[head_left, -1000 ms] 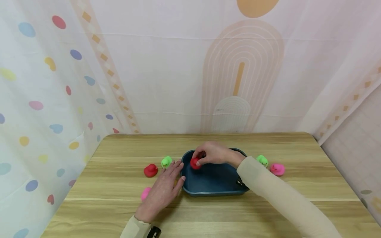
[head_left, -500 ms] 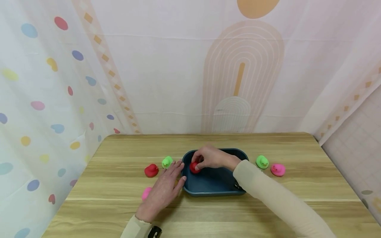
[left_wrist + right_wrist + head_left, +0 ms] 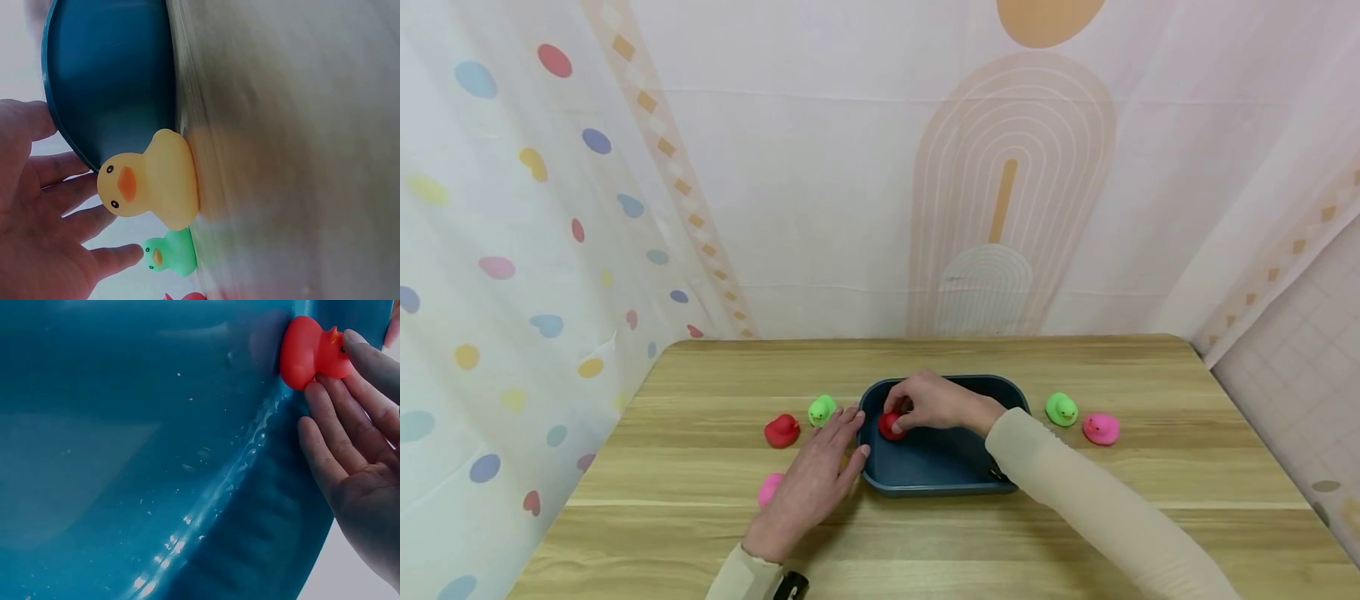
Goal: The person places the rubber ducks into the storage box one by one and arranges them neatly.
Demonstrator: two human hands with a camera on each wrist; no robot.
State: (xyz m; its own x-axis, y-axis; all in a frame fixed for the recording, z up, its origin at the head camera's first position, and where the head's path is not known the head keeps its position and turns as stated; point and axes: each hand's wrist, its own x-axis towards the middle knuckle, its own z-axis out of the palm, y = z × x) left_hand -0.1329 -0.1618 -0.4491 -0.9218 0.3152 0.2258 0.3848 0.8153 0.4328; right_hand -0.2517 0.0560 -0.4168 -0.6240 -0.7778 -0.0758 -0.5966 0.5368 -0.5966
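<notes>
tray (image 3: 925, 468), head view: it stood on the wooden table (image 3: 970, 550), with small ducks to either side.
right hand (image 3: 938, 402), head view: it reached over the tray and pinched a red duck (image 3: 889, 427), which was inside the tray near the left end.
left hand (image 3: 811, 479), head view: its fingers lay nearly straight, tips at the tray's left rim, gripping nothing; a light, even press there probably served best to steady the tray.
neighbours, head view: a second red duck (image 3: 782, 432), a green duck (image 3: 821, 411) and a partly covered pink duck (image 3: 770, 488) sat near the left hand; the far green duck (image 3: 1062, 409) and the far pink duck (image 3: 1101, 429) sat right of the tray.
yellow duck (image 3: 174, 181), left wrist view: it sat just beside the tray, near the spread fingers; the left hand was best moved with care so as not to knock it.
red duck grip, right wrist view: narrow, thumb at the head and fingertips at the body, close to the tray wall; whether the base met the floor could not be told.
settling the duck, right wrist view: this looked like the step in hand, best done by seating the base flat before loosening the thumb.
</notes>
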